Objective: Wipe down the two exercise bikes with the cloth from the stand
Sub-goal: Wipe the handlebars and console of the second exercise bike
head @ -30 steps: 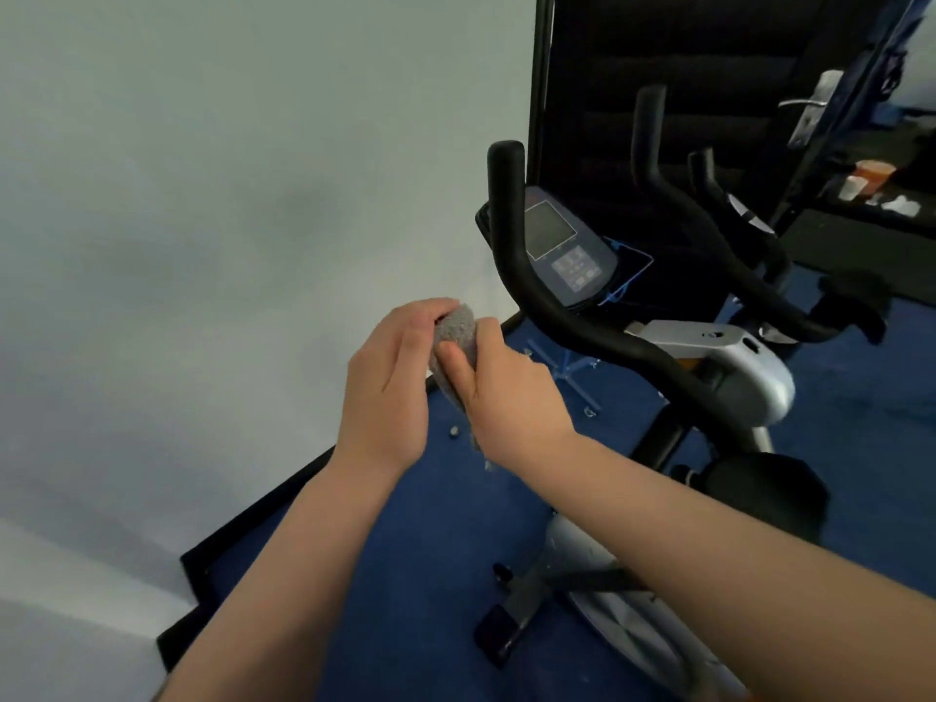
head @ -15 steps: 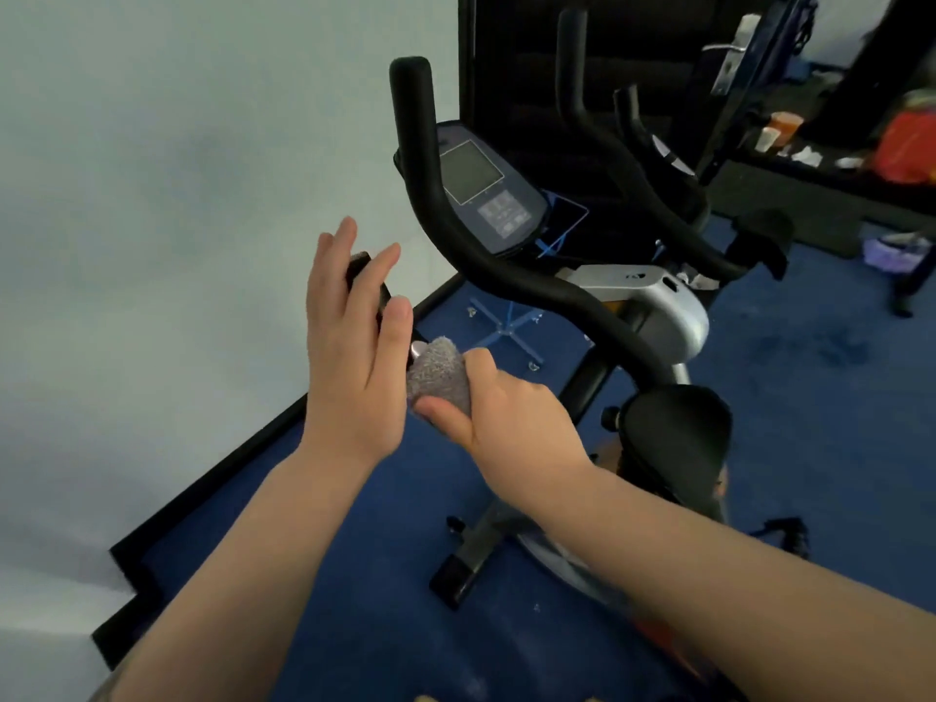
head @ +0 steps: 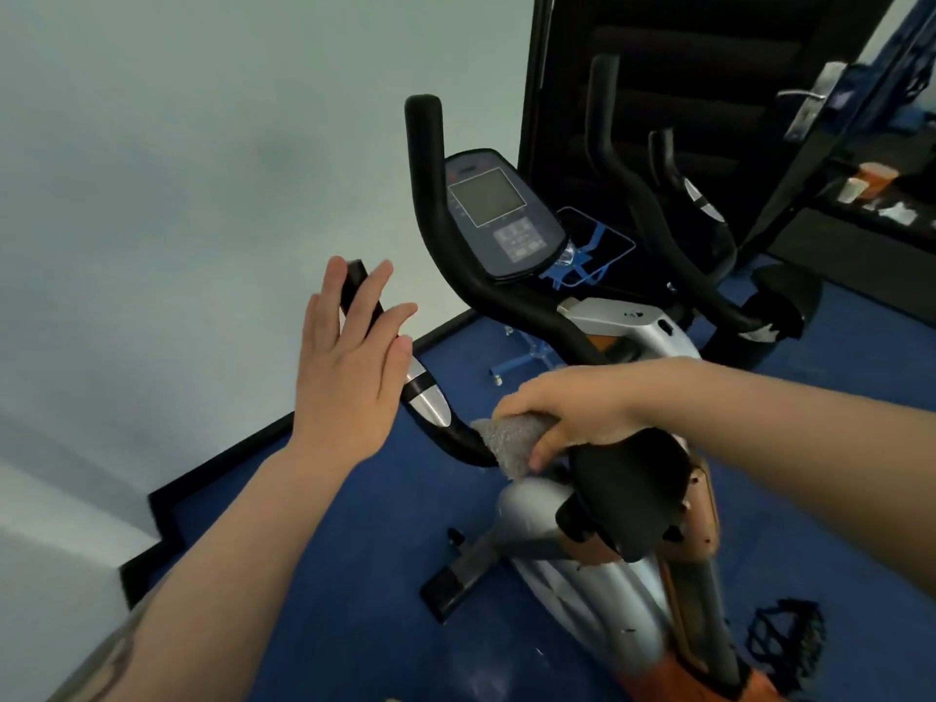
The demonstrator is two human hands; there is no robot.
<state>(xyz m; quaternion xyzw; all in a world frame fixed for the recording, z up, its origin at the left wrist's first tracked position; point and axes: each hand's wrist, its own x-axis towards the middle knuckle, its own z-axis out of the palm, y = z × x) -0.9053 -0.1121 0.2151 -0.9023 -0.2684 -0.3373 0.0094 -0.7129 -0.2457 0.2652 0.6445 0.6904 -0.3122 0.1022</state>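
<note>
The near exercise bike [head: 628,326] has black handlebars, a grey console [head: 499,215] and a black saddle [head: 628,491]. My right hand [head: 572,405] grips a grey cloth [head: 509,440] and presses it onto the lower bend of the left handlebar, beside the saddle's front. My left hand [head: 352,362] is spread flat with fingers apart, over the upright end of the left handlebar grip [head: 357,291]; it holds nothing. A second bike [head: 709,235] stands behind, at the right.
A pale wall runs along the left with a black skirting [head: 212,478]. The floor is blue carpet [head: 354,575]. A dark door [head: 658,68] and a blue wheeled stand [head: 532,354] lie behind the bikes. A pedal [head: 785,633] sticks out low right.
My hands have parted. The right hand carried the cloth down and right onto the handlebar bend, while the left hand let go of the cloth and opened over the grip.
</note>
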